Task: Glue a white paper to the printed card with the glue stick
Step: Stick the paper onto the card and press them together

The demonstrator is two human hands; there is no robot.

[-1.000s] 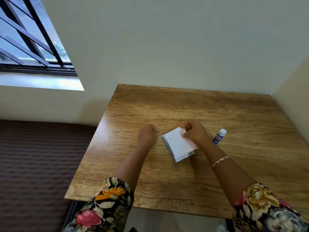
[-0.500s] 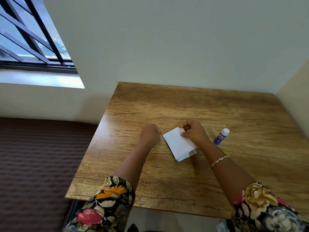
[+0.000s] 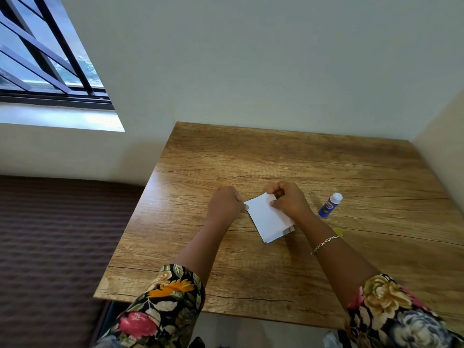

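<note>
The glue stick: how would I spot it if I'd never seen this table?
Start at the wooden table. Just right of the right hand, which pinches the white paper, lies the glue stick. It is the only blue thing there, a small tube with a white cap.

A white paper (image 3: pixel 267 217) is being kept flat on the wooden surface, turned at a slant, with a sliver of the printed card (image 3: pixel 289 230) being shown beneath its near right corner. The glue stick (image 3: pixel 330 205), blue-bodied and white-capped, is being left lying tilted to the right of the sheets, apart from them.
</note>
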